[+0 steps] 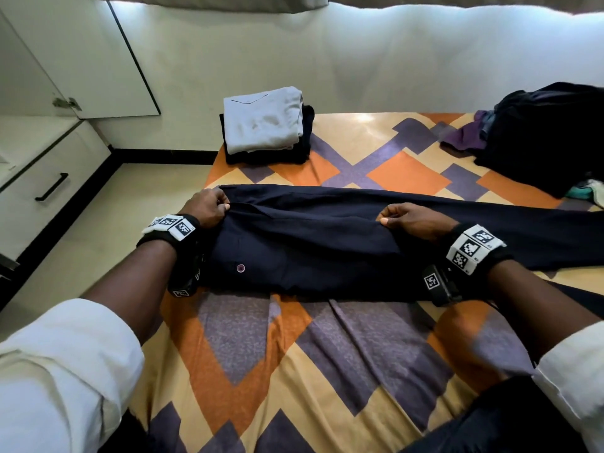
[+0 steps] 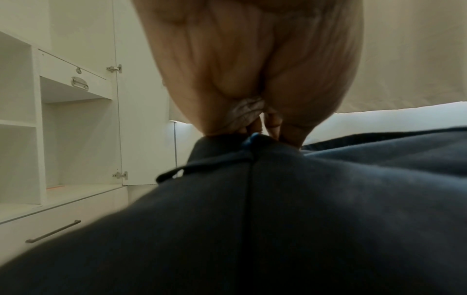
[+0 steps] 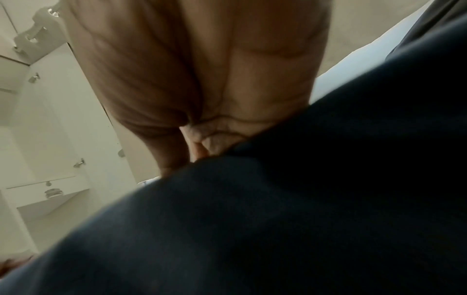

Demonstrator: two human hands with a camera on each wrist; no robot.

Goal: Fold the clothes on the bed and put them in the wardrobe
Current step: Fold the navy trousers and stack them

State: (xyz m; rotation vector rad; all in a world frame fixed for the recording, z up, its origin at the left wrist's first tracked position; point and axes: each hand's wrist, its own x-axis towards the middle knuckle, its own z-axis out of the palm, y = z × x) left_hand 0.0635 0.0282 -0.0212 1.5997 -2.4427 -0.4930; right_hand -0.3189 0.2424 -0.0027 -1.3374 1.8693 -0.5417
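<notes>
Task is partway: a folded stack (image 1: 266, 125), grey piece on top of dark ones, sits at the far left corner of the bed (image 1: 327, 371), so some clothes look done but none are in the wardrobe (image 2: 80, 123) yet; its door is open and the shelves seen from the left wrist view show no clothes on them. Current item is the navy trousers (image 1: 327, 243), lying across the bed in front of the person, waist end to the left, legs running off to the right past the frame edge. The person's left hand (image 1: 209, 207) pinches the waist edge with fingers curled on the cloth; left wrist view confirms fabric bunched in the fingertips (image 2: 255, 127). Right hand (image 1: 408, 220) is curled and pinches the cloth further along, near the seat or upper leg, hands well apart. Trousers look already doubled lengthwise, leg on leg, though the dark cloth makes that hard to be sure of. Likely left for this piece: fold it across its length, then stack. An unfolded heap (image 1: 539, 135) of dark and purple garments waits at the far right of the bed, so several pieces remain, plus carrying everything to the wardrobe
</notes>
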